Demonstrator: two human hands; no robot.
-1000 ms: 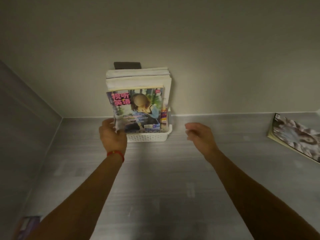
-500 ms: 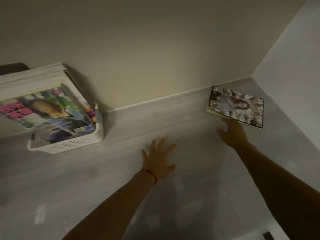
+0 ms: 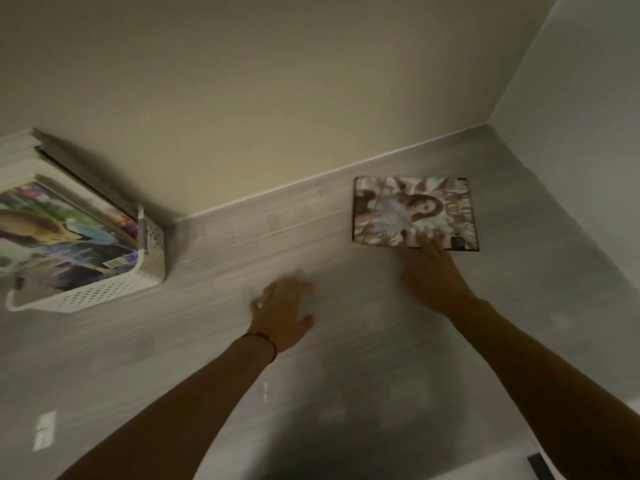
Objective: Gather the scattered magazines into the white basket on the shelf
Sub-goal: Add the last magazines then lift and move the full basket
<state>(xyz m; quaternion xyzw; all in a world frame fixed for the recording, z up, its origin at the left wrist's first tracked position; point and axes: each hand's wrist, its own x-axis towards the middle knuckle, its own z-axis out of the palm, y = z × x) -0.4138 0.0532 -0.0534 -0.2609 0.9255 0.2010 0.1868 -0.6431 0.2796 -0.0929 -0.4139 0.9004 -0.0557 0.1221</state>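
A white perforated basket [image 3: 104, 292] stands at the left against the back wall, with several magazines upright in it; the front one [image 3: 59, 233] has a colourful cover. One more magazine [image 3: 412, 209], with a pale brown and white cover, lies flat on the grey shelf near the right back corner. My right hand [image 3: 433, 268] rests with its fingertips on this magazine's near edge, not gripping it. My left hand [image 3: 284, 313] hovers over the bare shelf between basket and magazine, fingers apart, holding nothing. A red band circles its wrist.
The grey shelf [image 3: 346, 393] runs to a beige back wall and a white side wall [image 3: 571, 116] at the right. A dark object [image 3: 538, 465] shows at the lower right edge.
The view swung right from the basket. My left hand let go of the front magazine and moved onto the shelf. My right hand reached to the flat magazine and now touches it.
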